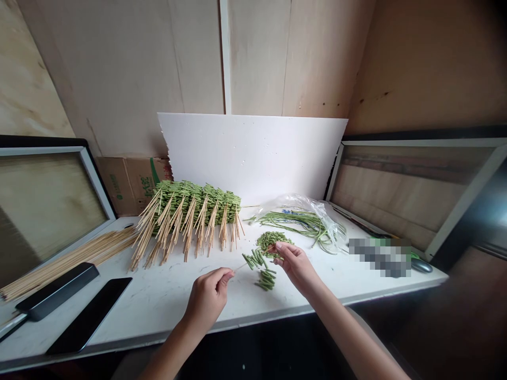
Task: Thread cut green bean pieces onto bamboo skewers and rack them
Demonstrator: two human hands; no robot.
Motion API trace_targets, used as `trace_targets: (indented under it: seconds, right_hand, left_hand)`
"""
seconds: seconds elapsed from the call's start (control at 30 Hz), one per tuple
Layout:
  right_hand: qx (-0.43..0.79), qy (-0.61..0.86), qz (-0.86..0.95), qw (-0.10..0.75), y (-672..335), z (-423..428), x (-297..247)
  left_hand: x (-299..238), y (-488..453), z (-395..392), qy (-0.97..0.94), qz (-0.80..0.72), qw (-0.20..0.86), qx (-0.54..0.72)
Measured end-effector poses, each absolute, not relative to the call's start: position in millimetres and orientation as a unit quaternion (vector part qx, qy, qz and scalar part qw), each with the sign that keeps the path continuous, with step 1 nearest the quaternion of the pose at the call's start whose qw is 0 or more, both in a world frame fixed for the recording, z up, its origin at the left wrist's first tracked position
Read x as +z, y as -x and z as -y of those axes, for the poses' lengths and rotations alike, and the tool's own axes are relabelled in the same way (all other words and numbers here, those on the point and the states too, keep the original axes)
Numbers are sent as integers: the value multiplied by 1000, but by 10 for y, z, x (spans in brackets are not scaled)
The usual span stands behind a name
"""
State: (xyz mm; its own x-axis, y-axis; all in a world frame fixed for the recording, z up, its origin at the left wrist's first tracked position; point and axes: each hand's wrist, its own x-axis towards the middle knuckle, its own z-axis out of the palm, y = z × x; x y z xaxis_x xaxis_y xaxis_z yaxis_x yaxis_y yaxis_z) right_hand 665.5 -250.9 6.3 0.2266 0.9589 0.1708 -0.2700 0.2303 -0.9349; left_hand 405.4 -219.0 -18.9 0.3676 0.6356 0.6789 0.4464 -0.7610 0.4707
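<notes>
My left hand pinches the near end of a thin wooden skewer. Several short cut green stems, which look like garlic scapes, are threaded side by side along it. At the skewer's other end the thumb and fingers of my right hand are closed; its tip is partly hidden by them. Below the skewer lies a small group of cut stems on the white table. Just behind my right hand is a bigger heap of cut stems.
Filled skewers are stacked at back left, bare ends forward. Loose skewers, a black case and a dark flat phone-like slab lie left. Long green stems lie in a clear plastic bag. A white board stands behind.
</notes>
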Motion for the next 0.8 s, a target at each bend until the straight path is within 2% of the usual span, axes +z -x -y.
trace_targets:
  seconds: [0.3, 0.8]
  right_hand:
    - [369, 452, 430, 689, -6593, 2516, 4]
    - [365, 437, 406, 714, -6473, 2536, -68]
  left_hand:
    - [-179, -4054, 2195, -818, -321, 89, 469]
    - [-264, -4047, 2188, -820, -303, 41, 483]
